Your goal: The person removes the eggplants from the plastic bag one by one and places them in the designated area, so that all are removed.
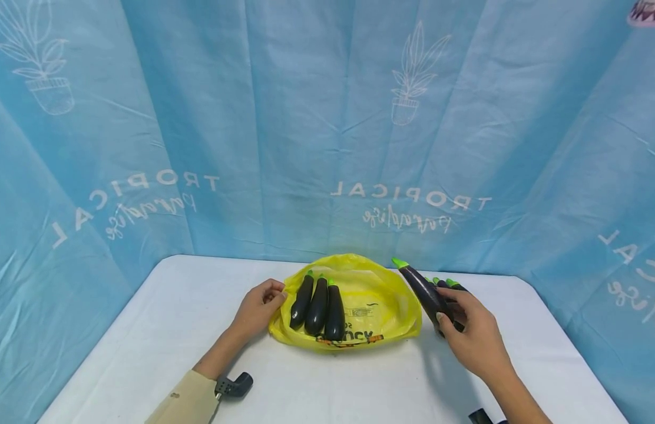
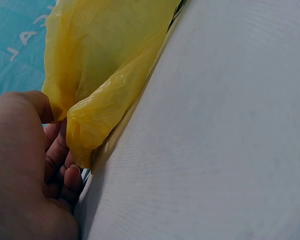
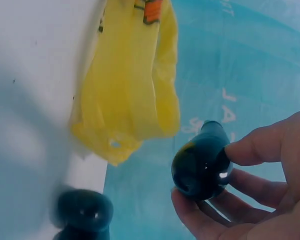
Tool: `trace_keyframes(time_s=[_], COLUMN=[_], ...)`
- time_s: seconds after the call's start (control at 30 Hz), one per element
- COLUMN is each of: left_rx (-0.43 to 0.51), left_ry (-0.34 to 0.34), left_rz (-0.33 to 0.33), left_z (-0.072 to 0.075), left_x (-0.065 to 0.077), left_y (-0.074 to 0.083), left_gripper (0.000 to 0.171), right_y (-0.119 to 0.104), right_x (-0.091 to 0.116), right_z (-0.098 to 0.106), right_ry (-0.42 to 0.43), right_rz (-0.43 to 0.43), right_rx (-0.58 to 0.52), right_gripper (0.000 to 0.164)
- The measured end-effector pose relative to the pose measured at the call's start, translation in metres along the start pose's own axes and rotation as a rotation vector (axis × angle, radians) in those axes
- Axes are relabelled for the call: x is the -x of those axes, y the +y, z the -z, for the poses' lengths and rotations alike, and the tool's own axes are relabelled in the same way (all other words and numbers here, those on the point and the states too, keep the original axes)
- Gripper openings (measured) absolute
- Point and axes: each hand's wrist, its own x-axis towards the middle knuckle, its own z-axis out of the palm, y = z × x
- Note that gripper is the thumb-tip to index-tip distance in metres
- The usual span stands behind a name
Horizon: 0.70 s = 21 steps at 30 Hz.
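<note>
A yellow plastic bag [image 1: 391, 318] lies spread open on the table, its mouth facing up. Three dark eggplants [image 1: 318, 306] with green stem ends lie side by side in its left part. My left hand [image 1: 260, 309] pinches the bag's left rim; the left wrist view shows the thumb and fingers at the bag's folded edge [image 2: 97, 122]. Held by my right hand [image 1: 473, 335] is another eggplant [image 1: 420, 288], tilted above the bag's right edge with its green end up and to the left. In the right wrist view, fingers wrap the rounded end of this eggplant [image 3: 200, 170].
More eggplants [image 1: 455, 284] lie on the table behind my right hand, partly hidden by it. The white-covered table [image 1: 359, 388] ends against a blue printed curtain [image 1: 306, 147]. A dark wrist device [image 1: 234, 386] sits on the left forearm.
</note>
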Motion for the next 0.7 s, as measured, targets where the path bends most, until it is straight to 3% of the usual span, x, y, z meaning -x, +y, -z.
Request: trace_keyframes(time_s=[0.23, 0.47, 0.7], left_rx=[0.006, 0.01, -0.001], left_ry=[-0.004, -0.01, -0.009], left_rz=[0.0, -0.012, 0.001], left_z=[0.001, 0.002, 0.002], left_x=[-0.001, -0.001, 0.001], left_y=[0.0, 0.002, 0.003], left_gripper=[0.017, 0.018, 0.018], right_y=[0.012, 0.027, 0.047], right_x=[-0.004, -0.008, -0.011], right_z=[0.014, 0.03, 0.036], right_ry=[0.005, -0.011, -0.003], right_rz=[-0.045, -0.148, -0.179], right_rx=[0.015, 0.008, 0.036], right_gripper=[0.046, 0.047, 0.045])
